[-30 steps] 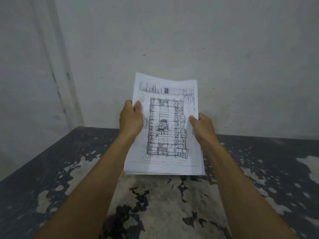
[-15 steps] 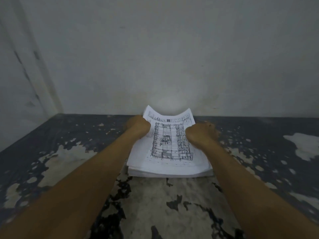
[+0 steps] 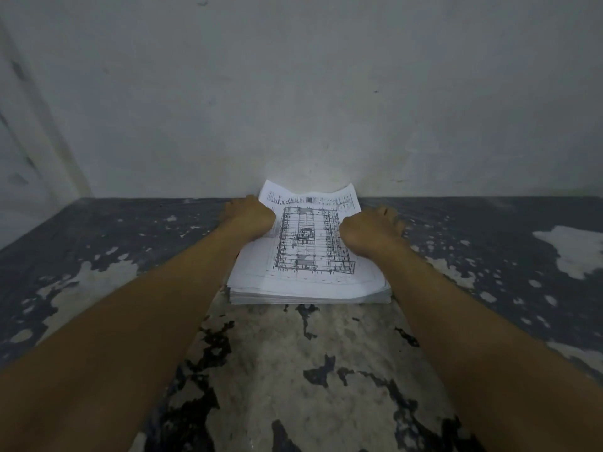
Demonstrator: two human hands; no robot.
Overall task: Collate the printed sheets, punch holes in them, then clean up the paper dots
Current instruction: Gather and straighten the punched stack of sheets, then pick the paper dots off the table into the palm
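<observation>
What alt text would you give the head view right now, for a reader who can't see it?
Two bare hands, the left hand and right hand, grip the sides of a stack of printed sheets lying on a worn, paint-flaked surface against a plain wall. The top sheet shows a floor-plan drawing, its far edge curling up.

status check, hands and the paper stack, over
Left hand and right hand both grip the sheet stack by its side edges. Stack down on the worn table, far edge curling up. Nothing in the way.

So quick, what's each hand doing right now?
Left hand: grips the left edge of the paper stack.
Right hand: grips the stack's right edge.
</observation>
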